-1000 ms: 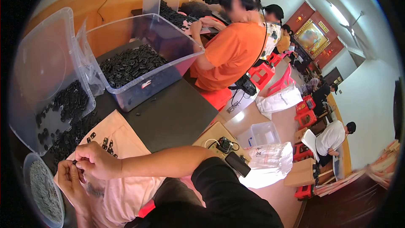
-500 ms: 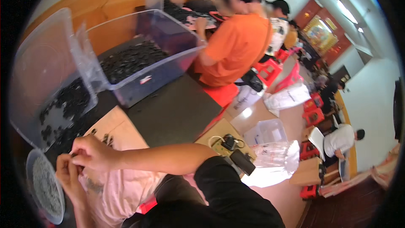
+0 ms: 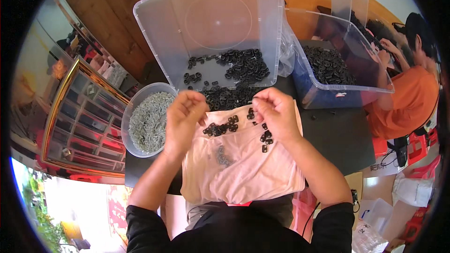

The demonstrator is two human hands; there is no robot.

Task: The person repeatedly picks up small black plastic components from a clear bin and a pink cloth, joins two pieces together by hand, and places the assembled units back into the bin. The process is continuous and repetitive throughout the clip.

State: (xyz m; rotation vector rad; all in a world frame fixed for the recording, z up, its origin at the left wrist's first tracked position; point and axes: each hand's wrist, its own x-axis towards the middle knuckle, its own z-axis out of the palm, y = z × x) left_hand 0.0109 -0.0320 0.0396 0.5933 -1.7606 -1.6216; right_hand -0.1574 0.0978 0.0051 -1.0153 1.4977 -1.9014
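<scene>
On a pink cloth (image 3: 243, 173) in front of me lie small black plastic parts (image 3: 218, 129), mostly in one cluster, with a short line of more black parts (image 3: 266, 140) to the right. My left hand (image 3: 183, 119) hovers at the cloth's left edge, fingers loosely bent and apart, with nothing visible in them. Over the right side, my right hand (image 3: 280, 115) has thumb and forefinger pinched together; a tiny dark spot shows at the tips, too small to name. A small grey heap (image 3: 224, 155) rests mid-cloth.
A round tub (image 3: 125, 133) of small grey metal pieces stands at the left. Behind the cloth, a tipped clear bin (image 3: 211, 23) spills black parts onto the dark table (image 3: 337, 133). Another clear bin (image 3: 323, 94) stands right, beside a person in orange (image 3: 405, 98).
The view has swung from the right to face the table squarely. My hands, together near the tub before, are now apart on either side of the black parts.
</scene>
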